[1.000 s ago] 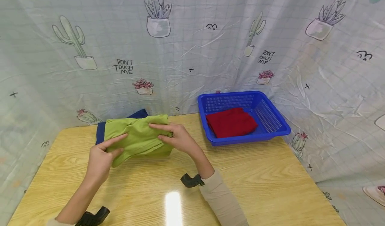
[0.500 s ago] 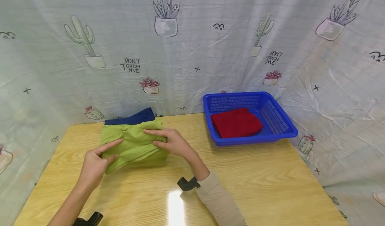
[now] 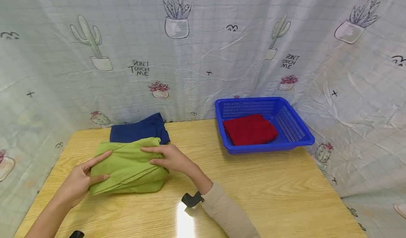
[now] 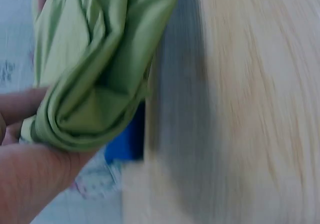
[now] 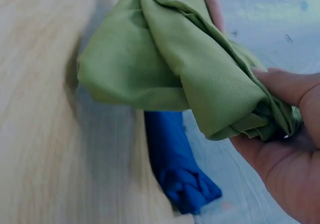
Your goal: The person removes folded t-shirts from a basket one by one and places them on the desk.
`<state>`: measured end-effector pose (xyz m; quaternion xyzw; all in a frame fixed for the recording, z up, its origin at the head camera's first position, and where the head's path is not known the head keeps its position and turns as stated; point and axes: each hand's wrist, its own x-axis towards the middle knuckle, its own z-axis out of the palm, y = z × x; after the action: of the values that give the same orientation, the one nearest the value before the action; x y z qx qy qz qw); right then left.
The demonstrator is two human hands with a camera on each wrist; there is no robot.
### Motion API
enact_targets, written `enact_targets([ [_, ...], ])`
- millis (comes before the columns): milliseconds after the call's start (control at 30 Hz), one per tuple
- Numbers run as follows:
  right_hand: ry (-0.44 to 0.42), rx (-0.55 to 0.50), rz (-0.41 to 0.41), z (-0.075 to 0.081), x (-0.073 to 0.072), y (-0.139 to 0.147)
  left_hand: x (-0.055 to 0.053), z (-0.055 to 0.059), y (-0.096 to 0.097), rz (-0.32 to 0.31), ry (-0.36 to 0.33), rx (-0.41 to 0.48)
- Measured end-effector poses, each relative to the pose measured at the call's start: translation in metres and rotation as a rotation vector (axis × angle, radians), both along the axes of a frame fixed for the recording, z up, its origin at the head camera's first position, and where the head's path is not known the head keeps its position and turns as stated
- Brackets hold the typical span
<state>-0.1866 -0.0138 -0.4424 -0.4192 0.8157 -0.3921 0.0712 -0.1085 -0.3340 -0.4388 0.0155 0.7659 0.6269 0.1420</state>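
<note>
A folded lime-green garment (image 3: 130,167) is held between both hands at the left part of the table, its layers rolled at the ends. My left hand (image 3: 76,183) grips its left end, thumb and forefinger lying over the top face. At the other end my right hand (image 3: 171,157) pinches the cloth between thumb and fingers. In the right wrist view the garment (image 5: 190,69) is raised above the wood, sagging in the middle. Just behind it lies a folded dark blue garment (image 3: 139,129), whose front edge the green cloth covers in the head view.
A blue plastic basket (image 3: 222,139) stands at the back right, with a folded red garment (image 3: 250,129) inside. The wooden table (image 3: 269,195) runs back to a patterned curtain (image 3: 203,48). Black wrist cameras are on both arms.
Both hands have drawn the green garment toward the front and left, off the blue garment, more of which now shows. The head view has shifted slightly. The basket stays put.
</note>
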Motion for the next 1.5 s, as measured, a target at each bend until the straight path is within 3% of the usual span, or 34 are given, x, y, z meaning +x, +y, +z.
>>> enact_targets([
  [100, -0.031, 0.033, -0.018, -0.003, 0.001, -0.009, -0.002, -0.005, -0.017, -0.056, -0.031, 0.069],
  [300, 0.002, 0.104, -0.103, -0.010, -0.004, -0.034, -0.010, -0.021, -0.040, -0.094, -0.119, 0.144],
  [400, -0.011, 0.227, -0.168, -0.019, -0.009, -0.049, -0.018, -0.030, -0.045, -0.104, -0.194, 0.077],
  [467, -0.032, 0.321, -0.218, -0.025, -0.012, -0.057, -0.025, -0.033, -0.045, -0.108, -0.222, -0.037],
  [600, -0.020, 0.461, -0.267, -0.029, -0.017, -0.070, -0.038, -0.031, -0.044, -0.121, -0.215, -0.233],
  [700, 0.029, 0.501, -0.261, -0.027, -0.017, -0.075, -0.041, -0.027, -0.044, -0.130, -0.210, -0.293],
  [900, 0.050, 0.495, -0.267, -0.028, -0.015, -0.076, -0.040, -0.024, -0.047, -0.139, -0.194, -0.342],
  [1200, 0.005, 0.467, -0.260, -0.034, -0.017, -0.074, -0.039, -0.028, -0.046, -0.122, -0.205, -0.316],
  [1333, -0.002, 0.432, -0.254, -0.037, -0.018, -0.073, -0.038, -0.026, -0.044, -0.143, -0.168, -0.378],
  [1500, -0.014, 0.394, -0.224, -0.041, -0.016, -0.070, -0.033, -0.023, -0.045, -0.160, -0.197, -0.428],
])
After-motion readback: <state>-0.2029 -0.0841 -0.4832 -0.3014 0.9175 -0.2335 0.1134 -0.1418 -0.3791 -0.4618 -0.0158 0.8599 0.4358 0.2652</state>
